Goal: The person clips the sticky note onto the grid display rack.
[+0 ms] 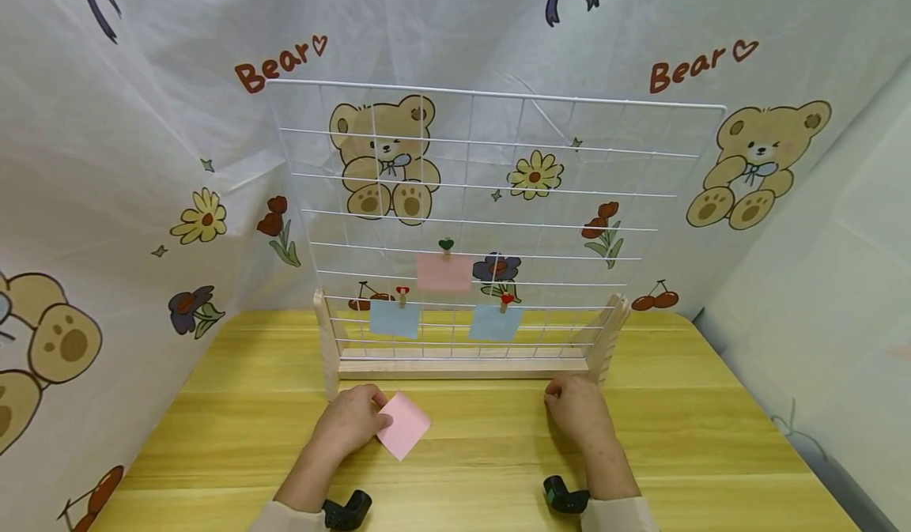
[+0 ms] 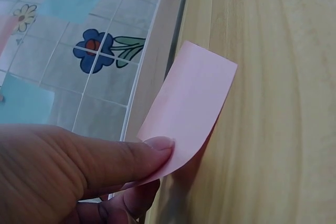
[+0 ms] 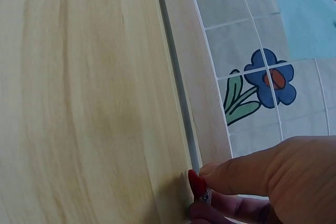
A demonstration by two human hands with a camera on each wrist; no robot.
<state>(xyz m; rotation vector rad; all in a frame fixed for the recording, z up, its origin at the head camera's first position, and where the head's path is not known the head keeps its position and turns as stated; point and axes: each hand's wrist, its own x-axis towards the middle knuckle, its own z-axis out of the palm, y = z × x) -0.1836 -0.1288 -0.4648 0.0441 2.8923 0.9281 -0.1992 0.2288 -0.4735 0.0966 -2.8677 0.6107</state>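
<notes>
My left hand [image 1: 353,417] pinches a square pink paper note [image 1: 403,426] by one corner, between thumb and fingers, in front of the stand. The note curves upward from the thumb in the left wrist view. My right hand [image 1: 578,410] is near the right end of the wooden base and pinches a small clip with a red top [image 3: 197,183]; most of the clip is hidden by the fingers. Behind the hands, a white wire grid [image 1: 498,93] stands upright in a wooden stand [image 1: 463,369].
A pink note [image 1: 444,273] hangs on the grid under a green heart clip [image 1: 446,245]. Lower down, two blue notes, the left one [image 1: 394,319] and the right one [image 1: 496,323], hang from red heart clips. A bear-print cloth [image 1: 626,34] covers the wall behind the table [image 1: 683,437].
</notes>
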